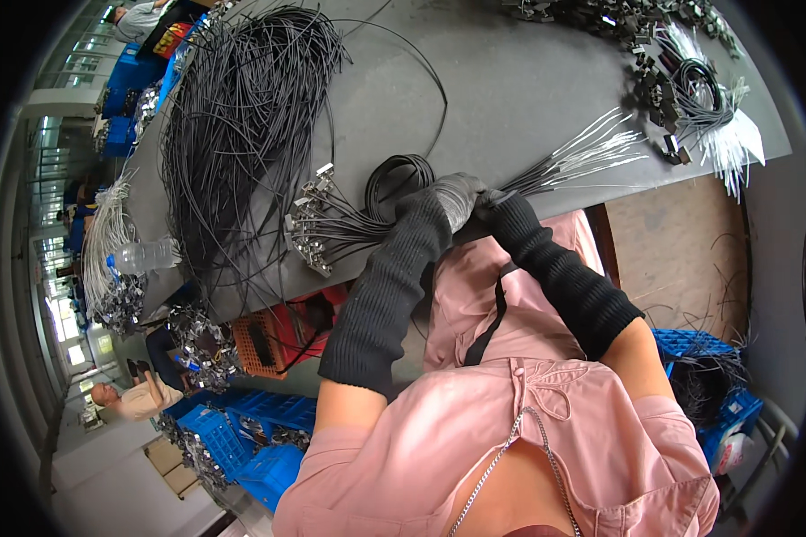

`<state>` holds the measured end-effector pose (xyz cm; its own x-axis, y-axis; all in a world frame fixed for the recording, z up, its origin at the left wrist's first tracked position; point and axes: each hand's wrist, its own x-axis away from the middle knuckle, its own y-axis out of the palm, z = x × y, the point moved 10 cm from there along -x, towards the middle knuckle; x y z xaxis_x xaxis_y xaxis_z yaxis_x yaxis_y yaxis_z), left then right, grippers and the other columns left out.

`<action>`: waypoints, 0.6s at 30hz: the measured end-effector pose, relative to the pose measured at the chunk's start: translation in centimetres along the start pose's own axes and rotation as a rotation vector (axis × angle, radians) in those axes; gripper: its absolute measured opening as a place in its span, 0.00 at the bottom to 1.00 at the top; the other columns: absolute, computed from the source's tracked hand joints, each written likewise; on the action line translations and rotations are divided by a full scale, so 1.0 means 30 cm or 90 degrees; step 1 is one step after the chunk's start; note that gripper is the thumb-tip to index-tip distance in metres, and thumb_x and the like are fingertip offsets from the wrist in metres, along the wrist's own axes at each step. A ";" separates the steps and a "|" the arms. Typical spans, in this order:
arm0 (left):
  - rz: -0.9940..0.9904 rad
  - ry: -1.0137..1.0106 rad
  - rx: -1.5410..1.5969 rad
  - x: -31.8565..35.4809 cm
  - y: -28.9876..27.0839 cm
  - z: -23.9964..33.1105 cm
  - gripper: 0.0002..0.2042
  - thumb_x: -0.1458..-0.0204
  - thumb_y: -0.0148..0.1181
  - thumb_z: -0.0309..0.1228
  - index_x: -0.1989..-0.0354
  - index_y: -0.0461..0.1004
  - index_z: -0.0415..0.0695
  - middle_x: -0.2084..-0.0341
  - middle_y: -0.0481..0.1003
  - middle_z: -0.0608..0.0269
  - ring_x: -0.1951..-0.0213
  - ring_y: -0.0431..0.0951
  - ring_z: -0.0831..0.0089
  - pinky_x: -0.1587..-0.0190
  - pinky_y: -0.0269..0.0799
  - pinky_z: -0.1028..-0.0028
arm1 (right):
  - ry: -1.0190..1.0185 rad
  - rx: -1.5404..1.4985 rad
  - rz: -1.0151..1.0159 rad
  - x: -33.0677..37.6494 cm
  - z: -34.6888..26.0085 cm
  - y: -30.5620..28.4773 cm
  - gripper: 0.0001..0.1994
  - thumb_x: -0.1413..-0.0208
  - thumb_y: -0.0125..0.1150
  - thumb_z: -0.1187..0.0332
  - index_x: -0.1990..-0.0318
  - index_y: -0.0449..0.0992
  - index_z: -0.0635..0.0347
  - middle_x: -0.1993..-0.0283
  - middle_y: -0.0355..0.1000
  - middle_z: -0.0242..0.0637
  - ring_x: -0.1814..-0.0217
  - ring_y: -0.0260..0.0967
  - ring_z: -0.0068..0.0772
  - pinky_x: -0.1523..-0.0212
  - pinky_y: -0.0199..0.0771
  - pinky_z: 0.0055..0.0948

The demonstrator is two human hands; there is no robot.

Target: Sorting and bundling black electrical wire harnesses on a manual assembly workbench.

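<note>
A bundle of thin black cables (401, 168) lies coiled near the table's front edge. Metal connectors (313, 219) cap its left ends, while its bare white ends (595, 152) fan out to the right. My left hand (457, 199), in a grey glove, is closed around the bundle beside the coil. Right against it, my right hand (493, 200) is also closed at the bundle, its fingers partly hidden by the dark sleeve. Whether a tie sits between the hands is too small to tell.
A big heap of loose black cables (242, 125) covers the table's left side. At the right lie a finished-looking coil with white ends (712, 98) and piled metal connectors (654, 89). A plastic bottle (148, 257) stands at the left edge. Blue crates (273, 473) sit below; other people are farther off.
</note>
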<state>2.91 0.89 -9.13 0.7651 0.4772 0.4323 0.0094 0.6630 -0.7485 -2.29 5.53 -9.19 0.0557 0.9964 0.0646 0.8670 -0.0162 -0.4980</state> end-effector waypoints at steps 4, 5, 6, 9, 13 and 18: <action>0.038 -0.084 -0.054 0.008 -0.016 -0.025 0.12 0.51 0.48 0.28 0.59 0.70 0.39 0.64 0.72 0.50 0.59 0.72 0.56 0.56 0.68 0.67 | -0.030 -0.006 0.028 -0.006 -0.034 -0.030 0.08 0.55 0.53 0.66 0.70 0.75 0.60 0.74 0.70 0.46 0.72 0.68 0.47 0.70 0.66 0.35; 0.080 -0.075 -0.098 0.009 -0.021 -0.023 0.10 0.51 0.48 0.28 0.61 0.70 0.39 0.64 0.72 0.50 0.59 0.72 0.56 0.56 0.67 0.66 | -0.007 -0.025 0.036 -0.008 -0.023 -0.034 0.08 0.55 0.53 0.66 0.70 0.75 0.60 0.74 0.70 0.47 0.73 0.68 0.46 0.70 0.66 0.35; 0.115 -0.058 -0.159 0.008 -0.017 -0.019 0.09 0.51 0.47 0.28 0.63 0.71 0.39 0.65 0.72 0.49 0.59 0.72 0.55 0.56 0.67 0.66 | 0.014 -0.052 0.044 -0.010 -0.010 -0.035 0.09 0.55 0.53 0.66 0.71 0.75 0.60 0.74 0.70 0.47 0.73 0.68 0.46 0.70 0.66 0.35; 0.122 -0.125 -0.268 0.003 0.044 -0.073 0.09 0.51 0.46 0.28 0.63 0.71 0.40 0.67 0.71 0.48 0.59 0.71 0.54 0.55 0.67 0.65 | 0.108 -0.128 0.114 -0.008 0.060 -0.050 0.09 0.55 0.52 0.66 0.71 0.74 0.61 0.74 0.70 0.48 0.72 0.68 0.46 0.70 0.66 0.35; 0.263 -0.212 0.043 0.084 0.032 -0.119 0.11 0.50 0.46 0.29 0.60 0.71 0.40 0.65 0.72 0.48 0.59 0.71 0.55 0.54 0.66 0.65 | 0.040 -0.030 0.151 -0.025 0.058 -0.049 0.09 0.55 0.51 0.66 0.74 0.74 0.63 0.73 0.70 0.48 0.70 0.68 0.45 0.68 0.67 0.34; 0.355 -0.032 0.124 0.146 -0.042 -0.005 0.10 0.51 0.50 0.28 0.62 0.72 0.39 0.65 0.72 0.49 0.60 0.72 0.56 0.56 0.66 0.66 | -0.067 0.097 0.020 -0.062 0.034 -0.002 0.09 0.56 0.50 0.68 0.73 0.74 0.64 0.71 0.70 0.44 0.68 0.67 0.44 0.64 0.68 0.33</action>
<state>6.35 2.06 -6.36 0.5894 0.8074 0.0267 -0.5077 0.3960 -0.7651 -2.94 3.78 -10.17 0.0230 0.9989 -0.0405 0.7802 -0.0432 -0.6240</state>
